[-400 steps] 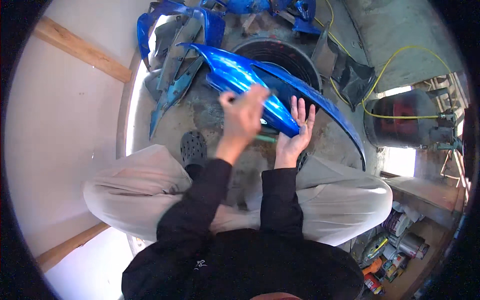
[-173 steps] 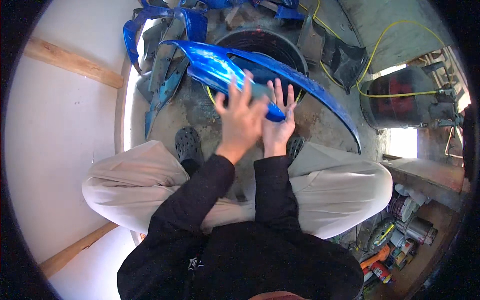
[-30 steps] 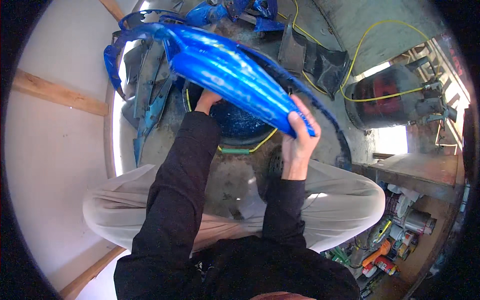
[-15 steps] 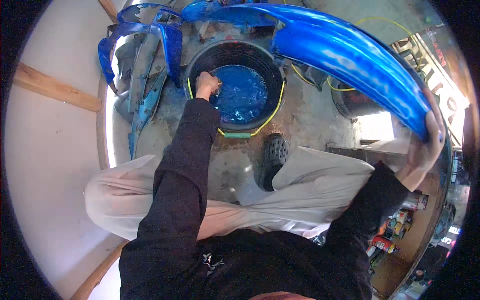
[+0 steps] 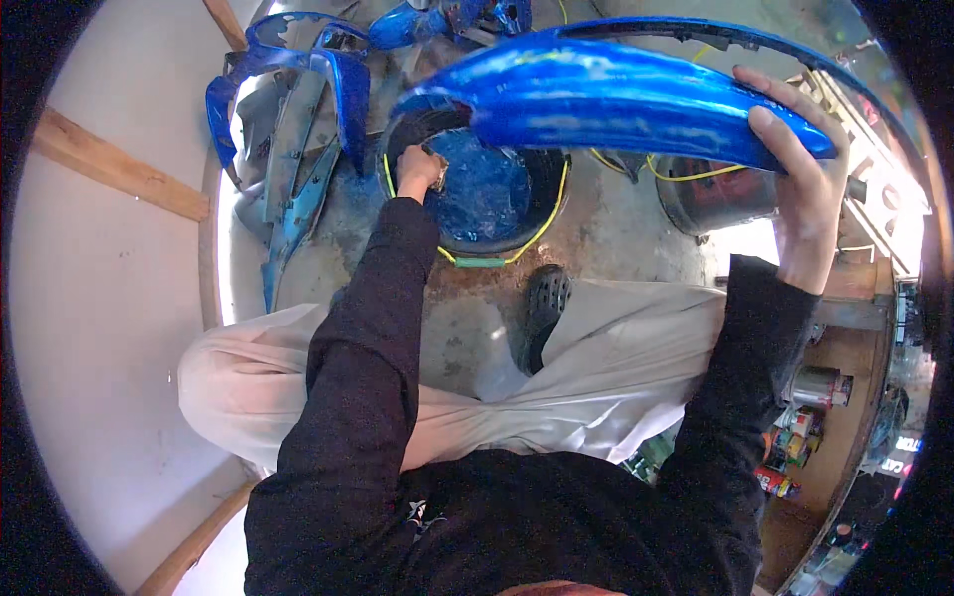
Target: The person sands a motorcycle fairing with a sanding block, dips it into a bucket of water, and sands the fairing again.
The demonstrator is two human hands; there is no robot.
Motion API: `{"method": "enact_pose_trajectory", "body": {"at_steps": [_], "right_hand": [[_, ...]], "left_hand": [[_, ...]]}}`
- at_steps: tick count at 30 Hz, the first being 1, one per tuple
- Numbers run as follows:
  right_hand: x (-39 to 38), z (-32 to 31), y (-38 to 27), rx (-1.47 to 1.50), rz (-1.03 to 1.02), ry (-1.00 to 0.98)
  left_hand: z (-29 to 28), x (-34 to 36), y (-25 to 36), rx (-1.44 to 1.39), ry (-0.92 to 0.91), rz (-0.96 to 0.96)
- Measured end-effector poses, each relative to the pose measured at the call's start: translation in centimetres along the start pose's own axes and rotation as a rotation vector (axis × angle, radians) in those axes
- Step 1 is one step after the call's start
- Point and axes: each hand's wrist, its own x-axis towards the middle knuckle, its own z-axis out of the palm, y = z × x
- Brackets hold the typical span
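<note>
My right hand grips the right end of a long, curved, glossy blue motorcycle body panel, with the fingers over its top edge. The panel's left end hangs above the far rim of a black bucket, hiding part of it. My left hand is closed at the left inside of the bucket, just over bluish water. It holds a small yellowish-brown pad, mostly hidden by the fingers; its exact kind I cannot make out. The bucket's yellow handle with a green grip lies down on its near side.
More blue panels stand at the far left beside a white wall. A dark round container stands right of the bucket, with a yellow cord across it. Cans sit on a wooden shelf at my right.
My right hand has moved up and turned the blue panel, so its left end swung left and now overlaps the bucket's far side. My left hand stays in the bucket, slightly shifted.
</note>
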Motion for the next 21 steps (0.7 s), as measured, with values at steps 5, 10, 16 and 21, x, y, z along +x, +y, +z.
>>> {"method": "enact_pose_trajectory", "body": {"at_steps": [5,10,16,21], "right_hand": [[1.2,-3.0,-0.6,-0.077,0.077,-0.123],[1.4,1.6,3.7,-0.161,0.131,-0.329],[-1.4,9.7,11.9,0.099,0.310,-0.299],[-3.1,12.4,13.9,0.169,0.429,-0.154]], "left_hand": [[0.0,-1.3,0.6,0.112,0.127,0.049],[-0.5,-1.1,-0.5,0.127,0.220,-0.006],[1.3,0.1,-0.1,0.087,0.234,0.016],[1.9,0.6,-0.5,-0.162,0.257,-0.082]]}}
